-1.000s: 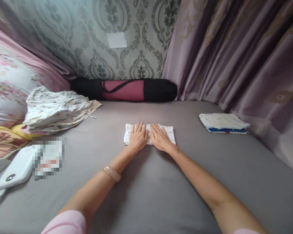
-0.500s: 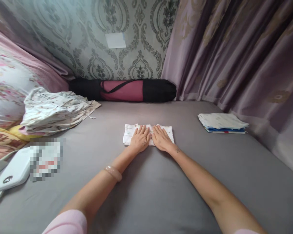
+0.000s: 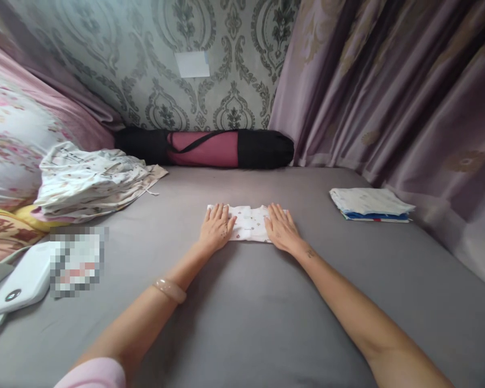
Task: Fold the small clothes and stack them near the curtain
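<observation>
A folded white cloth (image 3: 249, 223) with a small print lies flat on the grey bed sheet (image 3: 250, 302), in the middle of the view. My left hand (image 3: 217, 227) rests flat on its left end, fingers stretched out. On the right end lies my right hand (image 3: 282, 228), palm down with the fingers extended. Both hands press on the cloth from above without gripping it, and they cover its two ends. The cloth's printed middle shows between them.
To the right sits a folded fabric stack (image 3: 372, 202). Heaped printed clothes (image 3: 89, 178) lie at the left, behind a white power bank (image 3: 26, 277) and a pixelated item (image 3: 78, 264). A black and maroon roll bag (image 3: 204, 149) runs along the wall, beside purple curtains (image 3: 372, 81).
My hands have slid apart across the cloth, the left one leftward and the right one rightward, from its middle out to its ends. The middle of the cloth is now uncovered.
</observation>
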Demonstrator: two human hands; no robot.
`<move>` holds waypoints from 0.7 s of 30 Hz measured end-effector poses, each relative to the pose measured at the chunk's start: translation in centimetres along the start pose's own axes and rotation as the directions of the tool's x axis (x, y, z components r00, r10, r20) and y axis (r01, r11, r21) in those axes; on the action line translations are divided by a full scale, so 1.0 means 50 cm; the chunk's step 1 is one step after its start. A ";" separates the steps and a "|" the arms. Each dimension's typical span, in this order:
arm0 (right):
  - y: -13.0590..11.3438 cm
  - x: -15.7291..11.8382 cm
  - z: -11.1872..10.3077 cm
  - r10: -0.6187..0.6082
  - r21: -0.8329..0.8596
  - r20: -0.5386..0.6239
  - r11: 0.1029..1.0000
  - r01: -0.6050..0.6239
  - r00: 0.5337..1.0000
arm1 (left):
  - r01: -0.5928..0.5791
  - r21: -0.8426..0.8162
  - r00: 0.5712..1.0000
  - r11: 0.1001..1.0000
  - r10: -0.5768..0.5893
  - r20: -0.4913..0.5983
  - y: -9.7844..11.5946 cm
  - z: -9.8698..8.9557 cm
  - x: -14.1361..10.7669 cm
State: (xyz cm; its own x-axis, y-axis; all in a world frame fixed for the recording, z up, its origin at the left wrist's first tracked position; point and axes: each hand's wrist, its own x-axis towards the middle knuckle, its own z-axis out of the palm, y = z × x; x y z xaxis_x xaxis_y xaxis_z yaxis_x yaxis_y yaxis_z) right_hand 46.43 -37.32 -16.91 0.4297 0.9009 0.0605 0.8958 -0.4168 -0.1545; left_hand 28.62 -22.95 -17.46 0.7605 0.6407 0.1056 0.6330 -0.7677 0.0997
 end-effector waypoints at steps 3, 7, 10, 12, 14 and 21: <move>0.023 -0.007 0.005 0.024 -0.035 -0.024 0.999 -0.024 0.999 | 0.015 -0.004 1.000 1.000 -0.015 0.005 -0.030 0.005 -0.006; 0.040 -0.011 0.014 0.030 -0.031 0.046 0.999 -0.029 0.999 | 0.017 -0.022 0.996 1.000 -0.015 0.093 -0.050 0.010 -0.006; 0.049 -0.013 0.008 0.021 -0.012 0.056 1.000 -0.020 0.998 | 0.008 -0.027 0.992 1.000 -0.004 0.127 -0.062 0.000 -0.007; 0.059 -0.019 0.004 0.008 -0.020 0.010 1.000 -0.008 1.000 | 0.009 -0.028 0.994 1.000 -0.006 0.112 -0.078 -0.005 -0.011; 0.072 -0.026 0.006 -0.011 -0.041 -0.024 0.999 0.010 1.000 | 0.007 -0.026 0.995 1.000 -0.005 0.098 -0.097 -0.002 -0.016; 0.092 -0.039 0.030 -0.046 -0.053 0.035 0.997 0.047 0.998 | -0.008 -0.021 0.989 1.000 0.011 0.149 -0.125 0.021 -0.023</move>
State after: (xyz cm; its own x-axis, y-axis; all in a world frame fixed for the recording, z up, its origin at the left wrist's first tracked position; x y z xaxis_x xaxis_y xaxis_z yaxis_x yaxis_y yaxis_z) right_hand 49.55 -40.84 -19.23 0.3840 0.9227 0.0328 0.9199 -0.3794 -0.0992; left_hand 23.94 -18.91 -19.22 0.7805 0.6238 -0.0414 0.6237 -0.7724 0.1199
